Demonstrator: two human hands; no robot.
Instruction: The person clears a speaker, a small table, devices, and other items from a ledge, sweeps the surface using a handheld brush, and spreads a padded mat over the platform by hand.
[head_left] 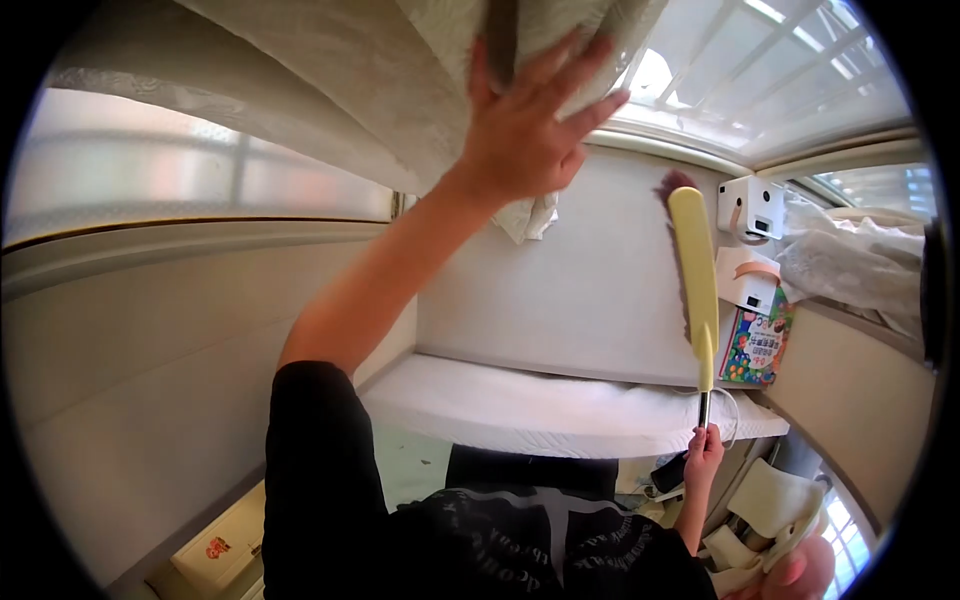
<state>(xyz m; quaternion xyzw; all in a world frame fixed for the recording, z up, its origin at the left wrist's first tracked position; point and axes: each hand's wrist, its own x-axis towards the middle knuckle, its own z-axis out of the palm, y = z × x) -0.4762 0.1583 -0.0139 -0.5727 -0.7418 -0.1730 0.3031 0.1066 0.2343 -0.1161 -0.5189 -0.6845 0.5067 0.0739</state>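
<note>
My left hand (535, 125) is raised at the top centre, its fingers spread against a pale curtain (400, 60) that hangs in front of the window. Low on the right, my right hand (704, 447) is closed round the metal handle of a long yellow duster (695, 270). The duster stands upright in view, its dark bristles along the left side and tip, over the grey panel (560, 290). Close to its right are two white boxes (751, 208) with tan straps and a colourful book (757, 345).
Frosted windows (180, 165) run along the left and upper right. A white padded ledge (540, 405) crosses in front of me. Crumpled clear plastic (850, 250) lies at the right. Lower right are a white chair-like object (775, 500) and part of another person (805, 570).
</note>
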